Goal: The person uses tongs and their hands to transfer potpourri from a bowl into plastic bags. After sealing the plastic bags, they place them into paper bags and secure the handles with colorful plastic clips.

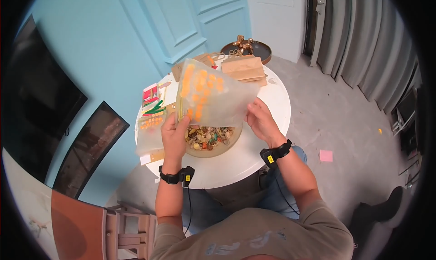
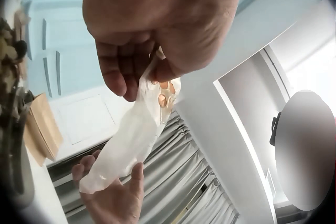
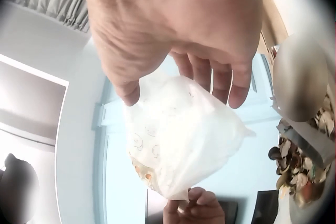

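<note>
I see both hands lifted over the round white desk (image 1: 268, 137), holding between them a frosted, translucent plastic bag printed with round orange dots (image 1: 211, 96). The film looks thin and soft; it creases and sags between the two holds, and the dots show through it as blurred orange blobs.

The left hand (image 1: 175, 135) has its grip closed on the bag's lower left corner, fingers and thumb pinched tight around the bunched plastic. The right hand (image 1: 261, 121) holds the opposite edge; from the right wrist view its thumb (image 3: 128, 95) presses the film while the fingertips curl over the top of it, so the grip there is a light pinch on the bag.

Directly under the bag sits a shallow round bowl (image 1: 227, 146) filled with rough, mixed brown and tan pieces. Beyond the bag, at the desk's far edge, lie flat brown paper bags (image 1: 245, 68), stiff and matte. Left of the bowl is another dotted plastic sheet (image 1: 150, 128), limp on the desk.
</note>
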The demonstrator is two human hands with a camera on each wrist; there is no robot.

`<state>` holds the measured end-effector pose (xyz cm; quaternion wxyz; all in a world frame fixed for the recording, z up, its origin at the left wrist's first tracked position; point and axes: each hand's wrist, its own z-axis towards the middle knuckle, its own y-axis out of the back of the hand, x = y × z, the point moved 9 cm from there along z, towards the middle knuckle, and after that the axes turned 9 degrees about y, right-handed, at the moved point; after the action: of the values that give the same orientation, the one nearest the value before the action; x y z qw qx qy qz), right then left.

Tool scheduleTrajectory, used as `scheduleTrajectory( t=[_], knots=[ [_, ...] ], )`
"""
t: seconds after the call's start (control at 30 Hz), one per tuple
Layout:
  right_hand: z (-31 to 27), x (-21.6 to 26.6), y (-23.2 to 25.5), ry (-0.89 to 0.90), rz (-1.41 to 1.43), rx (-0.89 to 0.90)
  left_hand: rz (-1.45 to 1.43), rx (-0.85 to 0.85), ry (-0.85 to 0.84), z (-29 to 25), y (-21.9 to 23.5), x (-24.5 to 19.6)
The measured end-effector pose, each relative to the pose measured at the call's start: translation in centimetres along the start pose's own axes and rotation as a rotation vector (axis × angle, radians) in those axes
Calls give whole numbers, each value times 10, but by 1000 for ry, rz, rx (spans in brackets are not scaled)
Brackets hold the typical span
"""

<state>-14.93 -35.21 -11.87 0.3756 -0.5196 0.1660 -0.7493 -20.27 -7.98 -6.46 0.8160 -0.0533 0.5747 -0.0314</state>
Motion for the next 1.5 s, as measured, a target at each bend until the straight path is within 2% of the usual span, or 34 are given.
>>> scheduleTrajectory(
  t=[0.1, 0.2, 0.3, 0.4, 0.5, 0.6, 0.7, 0.8, 0.83, 0.87, 0.9, 0.97, 1.03, 1.13, 1.23, 1.33, 1.43, 1.5],
  knots=[
    [3, 3, 13, 8, -109, -37, 74, 37, 15, -2, -1, -7],
    [7, -9, 48, -1, -232, -43, 213, 13, 59, -1, 19, -5],
    [0, -4, 36, 53, -240, -71, 201, -133, -9, 0, 35, -26],
    [-13, 15, -8, 51, -9, -112, 136, -123, 3, 6, 40, -32],
    [-8, 9, 17, 87, -35, -10, 109, -63, 32, 10, 46, -32],
    [-13, 8, 32, 78, -185, -56, 59, -77, -83, 12, 59, -34],
    [-23, -20, 42, -54, -188, 171, -117, -162, -111, 12, 55, -35],
    [-41, 11, -16, -192, -328, 411, -146, -67, -48, 13, 46, -39],
    [-36, 11, -27, -215, -355, 543, -85, -18, -28, 14, 42, -35],
    [-35, 12, -33, -160, -387, 540, -24, 32, -7, 17, 39, -26],
    [-33, 12, -42, -104, -417, 535, 37, 84, 15, 18, 34, -20],
    [-26, 19, -61, -123, -544, 411, 109, 109, 97, 12, 11, -12],
    [-19, 20, -51, -274, -728, 174, 174, 132, 144, 2, -5, -10],
    [-11, 24, -36, 57, -156, -108, 215, 201, 207, -23, -19, -6],
    [-7, 42, -31, 155, -89, -172, 535, 387, 348, -38, -9, 35],
    [-6, 53, -15, 205, -107, -182, 239, 258, 462, -47, 8, 43],
    [-9, 52, -17, 182, -123, -179, 188, 245, 454, -50, 25, 46],
    [-12, 49, -19, 159, -121, -183, 368, 255, 285, -51, 22, 32]
  ],
)
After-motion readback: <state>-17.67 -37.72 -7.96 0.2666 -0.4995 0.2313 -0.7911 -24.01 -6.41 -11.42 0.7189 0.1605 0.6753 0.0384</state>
